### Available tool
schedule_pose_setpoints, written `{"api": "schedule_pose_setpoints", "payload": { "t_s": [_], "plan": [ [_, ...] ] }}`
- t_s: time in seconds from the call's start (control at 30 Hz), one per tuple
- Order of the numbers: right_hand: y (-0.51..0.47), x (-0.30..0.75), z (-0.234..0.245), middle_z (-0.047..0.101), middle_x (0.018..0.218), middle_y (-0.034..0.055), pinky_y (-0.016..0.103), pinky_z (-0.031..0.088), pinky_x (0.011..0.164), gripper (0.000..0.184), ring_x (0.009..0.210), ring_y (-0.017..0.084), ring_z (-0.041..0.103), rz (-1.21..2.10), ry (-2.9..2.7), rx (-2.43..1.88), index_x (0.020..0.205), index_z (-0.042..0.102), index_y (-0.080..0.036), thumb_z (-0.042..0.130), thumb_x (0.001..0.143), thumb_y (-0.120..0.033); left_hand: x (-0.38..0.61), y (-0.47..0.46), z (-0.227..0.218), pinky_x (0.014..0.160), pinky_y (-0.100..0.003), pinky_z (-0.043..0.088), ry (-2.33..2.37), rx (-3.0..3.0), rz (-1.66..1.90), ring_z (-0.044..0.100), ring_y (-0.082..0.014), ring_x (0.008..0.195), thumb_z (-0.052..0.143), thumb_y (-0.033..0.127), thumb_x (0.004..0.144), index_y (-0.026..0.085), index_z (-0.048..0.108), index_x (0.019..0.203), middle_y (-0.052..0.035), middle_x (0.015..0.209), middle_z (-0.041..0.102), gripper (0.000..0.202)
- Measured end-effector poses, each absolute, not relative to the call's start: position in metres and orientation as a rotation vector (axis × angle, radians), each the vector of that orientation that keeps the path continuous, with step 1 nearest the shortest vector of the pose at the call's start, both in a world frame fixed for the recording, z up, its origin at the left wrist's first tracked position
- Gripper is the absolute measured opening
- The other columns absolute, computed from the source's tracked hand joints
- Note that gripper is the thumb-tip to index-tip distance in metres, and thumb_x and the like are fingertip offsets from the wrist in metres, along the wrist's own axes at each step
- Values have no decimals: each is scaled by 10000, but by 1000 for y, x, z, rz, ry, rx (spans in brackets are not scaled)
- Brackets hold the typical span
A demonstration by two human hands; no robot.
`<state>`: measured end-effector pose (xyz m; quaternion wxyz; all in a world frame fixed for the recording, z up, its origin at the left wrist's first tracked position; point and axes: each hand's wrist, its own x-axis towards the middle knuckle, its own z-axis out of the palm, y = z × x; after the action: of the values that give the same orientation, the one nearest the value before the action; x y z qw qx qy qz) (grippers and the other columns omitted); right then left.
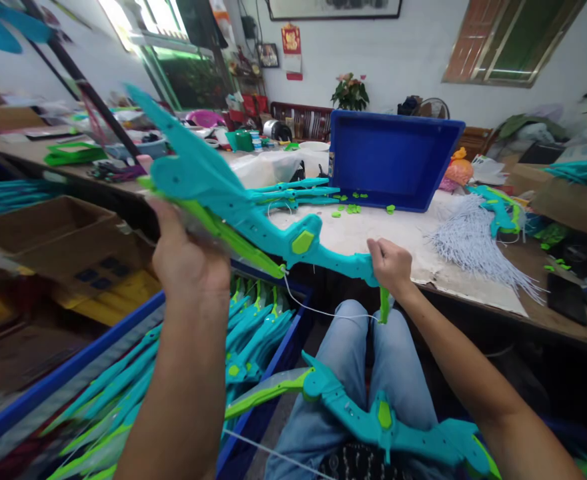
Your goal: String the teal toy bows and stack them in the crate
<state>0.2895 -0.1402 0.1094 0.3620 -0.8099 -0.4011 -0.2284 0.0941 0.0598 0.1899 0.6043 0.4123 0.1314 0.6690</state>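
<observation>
A turquoise and lime-green plastic toy bow [258, 230] is held up in front of me, tilted with its left end higher. My left hand [186, 257] is closed around its green left limb, fingers mostly hidden behind it. At the other end my right hand [392, 265] grips the turquoise limb in a fist. A white string [318, 312] hangs slack from the green limb tip to a green tip below my right hand. Across my lap lies a second toy bow [358, 420] of the same colours, touched by neither hand.
A blue crate [268, 343] full of similar bows stands at lower left, beside cardboard boxes [68, 233]. On the table [373, 243] are a tipped blue bin [393, 163], small green pieces [353, 209], more bow parts [298, 193] and a bundle of white strings [468, 233].
</observation>
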Motion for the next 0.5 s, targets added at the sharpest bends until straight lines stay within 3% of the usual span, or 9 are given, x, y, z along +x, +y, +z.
{"api": "schedule_pose_setpoints", "payload": {
  "t_s": [0.07,0.17,0.2,0.27,0.3,0.37,0.5],
  "plan": [
    [-140,297,111,404,496,-9,283,220,531,610,502,130,371,-545,-852,-2050,541,371,-218,215,911,-677,92,40,178,979,-364,490,387,925,1571,596,-193,1092,762,666,567,214,590,919,-35,1039,655,599],
    [-135,308,115,347,480,-25,278,252,513,622,484,126,351,-467,-652,-1888,520,322,-231,224,877,-730,91,-22,134,788,-251,535,519,1040,1514,640,-137,925,715,493,751,250,617,898,3,936,667,301],
    [-132,311,116,332,476,-28,277,269,507,625,479,124,348,-436,-602,-1820,513,307,-236,219,872,-740,93,-47,114,683,-244,544,525,1149,1254,656,-139,815,623,499,832,249,638,821,-10,843,677,251],
    [-127,312,120,296,469,-33,275,297,493,623,466,122,339,-380,-521,-1702,507,276,-247,193,870,-746,105,-92,77,558,-322,567,367,1337,477,690,-201,698,356,575,935,264,674,830,-70,770,713,457],
    [-125,310,122,284,466,-35,273,307,486,619,460,122,337,-361,-498,-1668,509,266,-251,180,873,-744,114,-108,62,601,-356,592,323,1380,267,709,-220,778,270,554,960,289,670,939,-84,882,735,481],
    [-123,304,124,296,466,-32,271,324,484,615,460,124,357,-351,-502,-1654,514,272,-252,171,878,-737,136,-123,41,701,-379,620,316,1461,152,699,-236,958,286,488,975,334,630,1069,-76,1077,720,388],
    [-136,295,119,386,484,-18,273,343,498,621,492,138,436,-392,-572,-1703,544,350,-241,179,878,-736,161,-101,34,903,-364,577,485,1374,378,566,-232,1216,258,437,992,334,569,1149,-73,1237,655,363]
  ]
}}
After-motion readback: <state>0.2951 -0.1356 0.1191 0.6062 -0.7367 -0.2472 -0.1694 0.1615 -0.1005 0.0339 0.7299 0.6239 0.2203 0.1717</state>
